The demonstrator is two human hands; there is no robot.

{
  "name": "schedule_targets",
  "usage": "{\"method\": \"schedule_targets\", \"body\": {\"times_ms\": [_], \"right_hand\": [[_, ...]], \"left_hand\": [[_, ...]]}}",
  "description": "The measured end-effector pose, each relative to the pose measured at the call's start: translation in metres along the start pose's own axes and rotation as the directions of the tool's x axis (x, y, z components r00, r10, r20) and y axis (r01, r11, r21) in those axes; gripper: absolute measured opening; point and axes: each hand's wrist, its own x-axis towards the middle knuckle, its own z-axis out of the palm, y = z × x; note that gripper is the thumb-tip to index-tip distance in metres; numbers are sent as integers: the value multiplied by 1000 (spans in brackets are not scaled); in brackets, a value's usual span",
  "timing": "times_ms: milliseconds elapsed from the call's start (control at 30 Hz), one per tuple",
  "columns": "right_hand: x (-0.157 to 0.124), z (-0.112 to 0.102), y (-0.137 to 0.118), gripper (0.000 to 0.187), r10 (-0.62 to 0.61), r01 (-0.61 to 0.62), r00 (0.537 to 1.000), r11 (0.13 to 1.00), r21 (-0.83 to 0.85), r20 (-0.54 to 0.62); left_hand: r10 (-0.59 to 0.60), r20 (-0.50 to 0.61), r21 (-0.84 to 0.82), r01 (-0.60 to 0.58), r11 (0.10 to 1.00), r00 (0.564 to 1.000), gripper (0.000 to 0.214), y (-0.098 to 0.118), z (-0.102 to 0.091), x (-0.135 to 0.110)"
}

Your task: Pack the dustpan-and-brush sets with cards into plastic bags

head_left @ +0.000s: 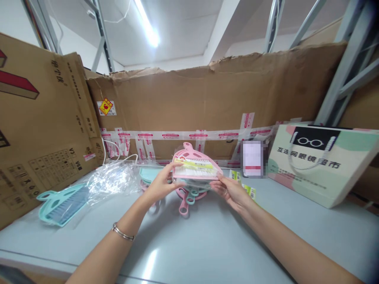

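Note:
Between my hands is a pink dustpan and brush set (194, 167) in a clear bag, with a yellow-green label across it and its handle pointing away from me. My left hand (162, 182) grips its left edge, thumb below and fingers on top. At the lower right corner, my right hand (232, 191) pinches the set and the bag's edge. Beneath it lie more pink and mint dustpans, including one with a pink handle (183, 208) toward me. A mint dustpan (149, 173) sits just behind my left hand.
A mint dustpan with brush (63, 203) lies at the left beside crumpled clear bags (114, 177). Yellow-green labels (250, 191) and a phone (252, 157) are at the right. A paper bag (322, 169) and large cardboard boxes (177, 102) border the table (183, 252).

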Motion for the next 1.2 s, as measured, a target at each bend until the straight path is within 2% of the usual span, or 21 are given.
{"method": "schedule_targets", "body": {"times_ms": [67,133,200,300,367,433,500,567,600,633,700,800,900,967,1033,1100,1133,1200], "right_hand": [[-7,7,-6,17,-17,16,999,999,-40,-43],[-13,13,-11,18,-62,60,998,994,-92,-17],[-16,15,-14,22,-131,136,990,986,-98,61],[-17,15,-15,43,-179,193,974,977,-95,141],[-15,12,-14,42,-144,160,982,978,-133,125],[-13,9,-13,34,-114,128,989,979,-156,96],[-11,7,-14,28,-105,118,990,983,-144,92],[-11,7,-15,26,-101,111,991,986,-126,86],[-11,7,-16,26,-96,105,992,987,-119,83],[-11,7,-16,25,-92,100,992,988,-113,81],[-11,8,-16,26,-86,96,992,989,-110,93],[-11,8,-15,45,-113,126,986,986,-105,120],[-11,6,-14,87,-198,208,970,976,-60,141],[-13,4,-17,107,-254,270,938,962,-37,238],[-16,1,-19,120,-316,373,872,924,-88,374],[-18,1,-19,122,-353,486,811,851,-201,467],[-19,1,-18,118,-355,523,797,809,-266,488],[-19,2,-13,100,-347,567,800,702,-431,489]], "left_hand": [[1,-143,7,0,1000,990,33,-4,6,1],[-1,-247,1,1,1000,969,19,-9,9,3],[30,-307,18,-25,1000,951,14,-13,10,5],[73,-322,25,-68,997,944,15,-15,10,5],[44,-280,-7,-48,999,959,16,-14,10,4],[5,-180,-57,-16,998,984,22,-11,9,2],[21,-51,-73,-24,997,999,48,-8,7,-1],[59,58,-33,-58,998,997,76,-3,4,-3],[67,99,3,-68,998,993,83,-1,2,-4],[67,129,39,-73,997,989,85,0,0,-4],[84,138,93,-97,991,987,74,1,-3,-4],[147,64,135,-155,979,987,43,-3,-4,0],[178,-14,159,-174,972,984,25,-10,-3,3],[167,-88,174,-150,973,982,17,-13,-1,4],[129,-168,174,-99,980,977,13,-16,0,4],[107,-234,178,-66,982,966,15,-17,1,4],[107,-260,185,-59,981,960,16,-17,1,4],[123,-302,209,-60,976,945,19,-18,0,3]]}}
